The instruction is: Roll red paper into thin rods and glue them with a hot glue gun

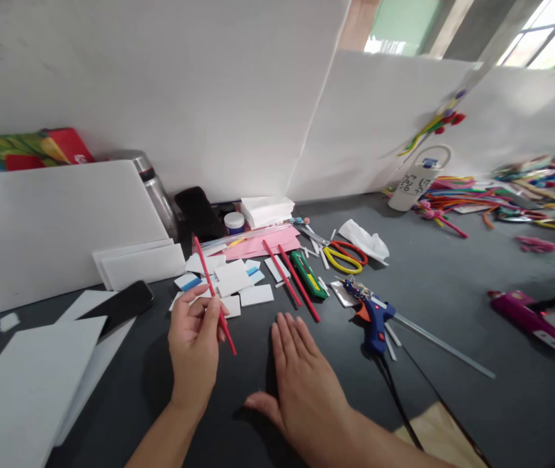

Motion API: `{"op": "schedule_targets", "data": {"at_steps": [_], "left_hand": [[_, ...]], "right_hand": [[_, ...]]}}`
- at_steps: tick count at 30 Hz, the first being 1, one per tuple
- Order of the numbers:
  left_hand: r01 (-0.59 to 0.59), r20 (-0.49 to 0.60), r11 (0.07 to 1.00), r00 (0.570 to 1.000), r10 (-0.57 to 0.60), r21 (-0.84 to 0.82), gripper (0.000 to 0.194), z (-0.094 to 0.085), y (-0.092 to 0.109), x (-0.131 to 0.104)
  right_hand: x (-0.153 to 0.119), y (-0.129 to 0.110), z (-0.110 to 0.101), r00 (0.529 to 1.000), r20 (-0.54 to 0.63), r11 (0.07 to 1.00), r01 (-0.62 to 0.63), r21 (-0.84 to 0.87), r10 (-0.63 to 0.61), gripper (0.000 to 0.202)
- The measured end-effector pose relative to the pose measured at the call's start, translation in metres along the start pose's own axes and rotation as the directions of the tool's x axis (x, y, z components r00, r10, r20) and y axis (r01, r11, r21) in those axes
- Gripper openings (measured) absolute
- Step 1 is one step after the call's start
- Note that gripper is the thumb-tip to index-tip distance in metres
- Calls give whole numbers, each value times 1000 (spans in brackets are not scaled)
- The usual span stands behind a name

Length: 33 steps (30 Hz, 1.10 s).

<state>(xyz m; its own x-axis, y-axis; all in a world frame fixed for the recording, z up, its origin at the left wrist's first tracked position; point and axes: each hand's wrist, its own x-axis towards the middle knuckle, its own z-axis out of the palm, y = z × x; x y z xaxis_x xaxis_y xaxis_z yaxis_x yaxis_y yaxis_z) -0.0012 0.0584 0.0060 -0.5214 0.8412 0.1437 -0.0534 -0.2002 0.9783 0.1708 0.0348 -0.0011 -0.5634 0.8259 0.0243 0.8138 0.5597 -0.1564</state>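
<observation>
My left hand (194, 331) pinches a thin red stick (204, 263) between thumb and fingers, tilted above the table. Whether it is a straw or a rod I cannot tell. Flat over the dark table lies my right hand (307, 383), palm down, thumb spread away from the fingers. Just beyond my hands are two more red sticks (282, 273), a green box cutter (309, 275) and a pile of small white cards (232, 278). To the right of my right hand rests a blue glue gun (377, 318) with a long clear glue stick in it.
Scissors (343, 257) with red and yellow handles lie beyond the glue gun. White boards (28, 383) and a black phone (124, 305) are at left. A magenta glue gun (535, 318) lies far right. Behind stand a steel bottle (158, 195) and a white tumbler (411, 188).
</observation>
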Motion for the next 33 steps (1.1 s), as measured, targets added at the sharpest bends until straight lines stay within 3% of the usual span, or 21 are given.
{"op": "schedule_targets", "data": {"at_steps": [3, 9, 15, 20, 23, 27, 31, 33], "left_hand": [[3, 22, 1000, 1000, -3, 9, 26, 0, 0, -1], [29, 125, 995, 991, -41, 93, 24, 5, 4, -7], [73, 234, 983, 966, -112, 166, 26, 8, 2, -10], [83, 234, 983, 965, -121, 164, 26, 9, 1, -10], [77, 244, 983, 963, -117, 169, 26, 10, 0, -11], [62, 240, 982, 965, -105, 179, 27, 11, -1, -11], [52, 232, 983, 968, -93, 177, 27, 10, 0, -11], [52, 230, 984, 969, -91, 173, 27, 10, 1, -11]], "right_hand": [[-11, 17, -12, 999, -29, 999, 37, 35, -36, 93], [4, 45, -19, 997, 45, 988, 61, 142, -68, 85], [-23, 56, -23, 952, 54, 926, 280, 253, -302, 81], [-42, 60, -12, 998, -18, 992, 65, 112, -63, 76], [-35, 50, -6, 999, -23, 996, 44, 76, -43, 85], [-15, 40, -9, 978, -9, 957, 204, 209, -206, 89], [9, 50, -16, 970, -26, 915, 235, 329, -240, 73], [15, 56, -21, 958, 4, 907, 270, 324, -287, 77]]}}
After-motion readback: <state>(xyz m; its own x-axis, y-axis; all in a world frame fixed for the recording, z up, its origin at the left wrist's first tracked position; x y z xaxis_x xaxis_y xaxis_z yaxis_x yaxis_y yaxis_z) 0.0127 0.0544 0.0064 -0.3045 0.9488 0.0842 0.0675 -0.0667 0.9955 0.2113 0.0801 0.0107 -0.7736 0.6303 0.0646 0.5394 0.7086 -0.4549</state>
